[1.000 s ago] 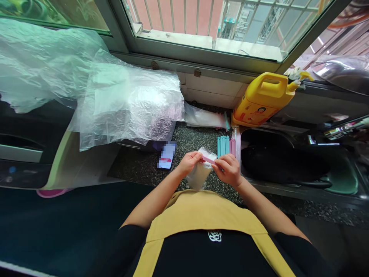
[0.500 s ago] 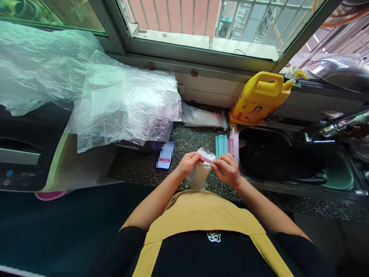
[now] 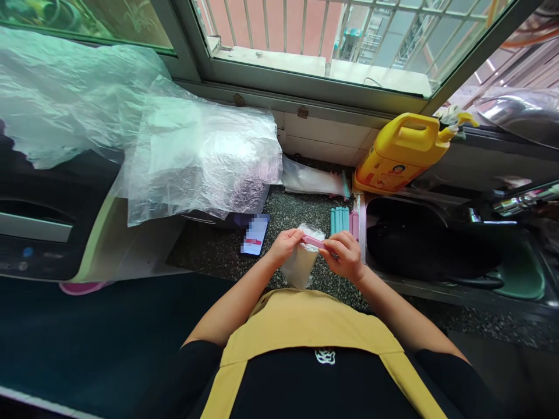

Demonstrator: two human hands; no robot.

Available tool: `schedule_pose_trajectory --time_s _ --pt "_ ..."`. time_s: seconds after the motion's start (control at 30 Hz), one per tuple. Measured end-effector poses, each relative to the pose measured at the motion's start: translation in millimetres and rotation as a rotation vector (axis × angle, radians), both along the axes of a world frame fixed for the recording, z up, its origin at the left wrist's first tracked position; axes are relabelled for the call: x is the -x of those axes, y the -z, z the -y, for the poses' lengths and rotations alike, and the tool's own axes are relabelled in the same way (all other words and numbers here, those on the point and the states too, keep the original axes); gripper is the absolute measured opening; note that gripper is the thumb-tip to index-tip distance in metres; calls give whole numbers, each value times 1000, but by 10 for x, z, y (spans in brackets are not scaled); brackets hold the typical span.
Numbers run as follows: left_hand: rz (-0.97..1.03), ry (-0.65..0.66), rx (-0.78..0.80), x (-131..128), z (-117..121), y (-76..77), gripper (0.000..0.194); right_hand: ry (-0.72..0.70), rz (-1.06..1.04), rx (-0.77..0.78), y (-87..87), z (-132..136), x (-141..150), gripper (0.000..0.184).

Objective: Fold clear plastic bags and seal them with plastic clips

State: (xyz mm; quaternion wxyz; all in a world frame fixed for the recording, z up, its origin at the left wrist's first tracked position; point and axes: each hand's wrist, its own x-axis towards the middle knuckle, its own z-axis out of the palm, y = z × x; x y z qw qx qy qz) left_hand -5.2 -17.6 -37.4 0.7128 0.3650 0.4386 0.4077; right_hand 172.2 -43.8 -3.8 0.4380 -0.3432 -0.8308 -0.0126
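A pink bag sealing clip (image 3: 313, 241) lies across the neck of a clear plastic bag (image 3: 299, 266) with pale contents. My left hand (image 3: 286, 245) pinches the clip's left end, and the fingers of my right hand (image 3: 345, 254) close on its right end. The bag hangs below the clip, in front of the yellow apron (image 3: 314, 320); its crumpled top sticks up behind. Just beyond my right hand, several teal clips (image 3: 339, 220) lie in a row beside pink clips (image 3: 354, 223) on the speckled counter (image 3: 290, 203).
A clip-sealed bag (image 3: 314, 179) lies by the wall, left of a yellow pump jug (image 3: 397, 154). To the right, a sink (image 3: 528, 276) holds a black pan (image 3: 432, 247). Plastic sheeting (image 3: 205, 157) covers things on the left, near a phone (image 3: 255, 234).
Both hands keep their pinch on the pink clip, which has shifted only slightly on the bag's neck. The whole view swings a little left, then back right.
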Motion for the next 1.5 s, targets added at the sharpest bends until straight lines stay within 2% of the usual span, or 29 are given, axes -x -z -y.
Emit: schedule_pose_trajectory --time_s 0.23,0.57,0.83,1.27,1.5 --pt "34 -36 33 -13 -37 14 44 7 -76 -4 -71 -22 4 7" --pt "8 -102 -40 78 -98 75 35 36 -217 -1 -177 6 -77 15" --pt "43 -172 -30 106 -156 4 34 101 -255 -43 -241 48 -187 15" --pt "63 -198 7 133 -179 -95 33 176 -342 -21 30 139 -338 13" --pt "86 -177 11 170 -204 -116 35 111 -463 82 108 223 -302 14"
